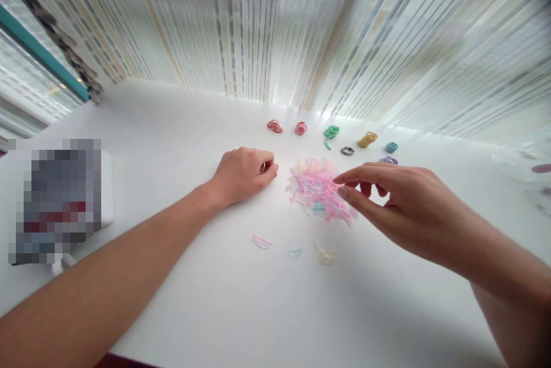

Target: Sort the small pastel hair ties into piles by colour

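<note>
A: Start closest in. What to see?

B: On the smooth white worktop (232, 310), find three little groups: slim straight pink strands (261, 241) to the left, a thin pale blue loop (295, 253) in the middle, a small tangle of cream bands (326, 254) to the right.

A: And past those?

B: Find a loose, fluffy heap of thin pink, pale blue and cream bands (311, 187), right between two bare hands. Longest, roughly, from far left to near right.

A: Which hand nearer?

B: The right hand (398, 196), with thumb and index at the heap's right edge. Look left from those fingertips to find nearly all of it. Slightly parted there, with nothing seen in the grip; touching or just above, cannot tell.

A: The left hand (245, 173)?

B: Resting left of the heap, just apart from it, knuckles up. Curled into a loose fist, thumb close to index, holding nothing visible.

A: Farther back?

B: See red rings (274, 126), a pink coil (301, 128), a green bundle (332, 132), a mustard-yellow roll (367, 139) and a blue roll (391, 147). Behind them, a pale striped curtain (258, 29).
</note>
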`<state>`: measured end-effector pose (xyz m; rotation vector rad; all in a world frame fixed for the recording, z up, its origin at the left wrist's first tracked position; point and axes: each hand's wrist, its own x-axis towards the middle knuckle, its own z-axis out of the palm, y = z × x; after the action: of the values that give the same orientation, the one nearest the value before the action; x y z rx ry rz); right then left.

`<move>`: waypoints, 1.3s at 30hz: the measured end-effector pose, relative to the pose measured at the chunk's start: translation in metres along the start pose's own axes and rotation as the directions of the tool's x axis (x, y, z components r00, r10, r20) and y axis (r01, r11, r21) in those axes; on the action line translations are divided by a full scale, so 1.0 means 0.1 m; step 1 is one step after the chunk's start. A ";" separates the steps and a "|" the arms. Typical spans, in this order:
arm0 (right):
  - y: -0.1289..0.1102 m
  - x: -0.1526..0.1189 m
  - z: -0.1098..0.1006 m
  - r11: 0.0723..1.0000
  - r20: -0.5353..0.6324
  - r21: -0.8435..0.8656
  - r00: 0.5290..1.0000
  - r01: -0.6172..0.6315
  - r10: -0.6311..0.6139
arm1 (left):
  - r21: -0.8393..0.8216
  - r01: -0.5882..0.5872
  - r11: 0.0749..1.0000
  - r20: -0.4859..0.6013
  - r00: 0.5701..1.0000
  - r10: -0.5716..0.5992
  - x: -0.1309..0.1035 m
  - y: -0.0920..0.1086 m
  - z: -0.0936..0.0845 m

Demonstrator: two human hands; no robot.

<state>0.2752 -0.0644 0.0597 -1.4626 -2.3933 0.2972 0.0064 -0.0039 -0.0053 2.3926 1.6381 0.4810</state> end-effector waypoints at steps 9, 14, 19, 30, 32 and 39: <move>0.39 0.10 -0.42 0.968 -0.047 -0.059 0.970 -0.243 0.241 | 0.024 0.029 0.999 0.026 0.999 -0.030 0.02 -0.01 -0.05; 0.52 0.15 -0.41 0.953 -0.050 -0.013 0.953 -0.301 0.300 | 0.053 0.036 0.998 0.044 0.998 -0.039 0.03 -0.01 -0.06; 0.63 0.20 -0.26 0.952 0.025 -0.004 0.952 -0.306 0.306 | 0.064 0.033 0.997 0.045 0.998 -0.036 0.02 -0.03 -0.06; 0.72 0.25 -0.18 0.949 0.129 -0.041 0.940 -0.313 0.316 | 0.078 0.047 0.996 0.052 0.997 -0.051 0.03 -0.06 -0.05; 0.72 0.25 -0.18 0.953 0.147 -0.044 0.941 -0.301 0.304 | 0.076 0.046 0.996 0.049 0.998 -0.050 0.03 -0.07 -0.05; 0.69 0.25 -0.11 0.963 0.188 -0.024 0.945 -0.269 0.268 | 0.066 0.047 0.997 0.052 0.997 -0.050 0.03 -0.05 -0.06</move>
<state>0.3258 -0.0104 0.0506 -1.8379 -2.3290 0.5254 0.0008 0.0009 -0.0015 2.3834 1.7097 0.3579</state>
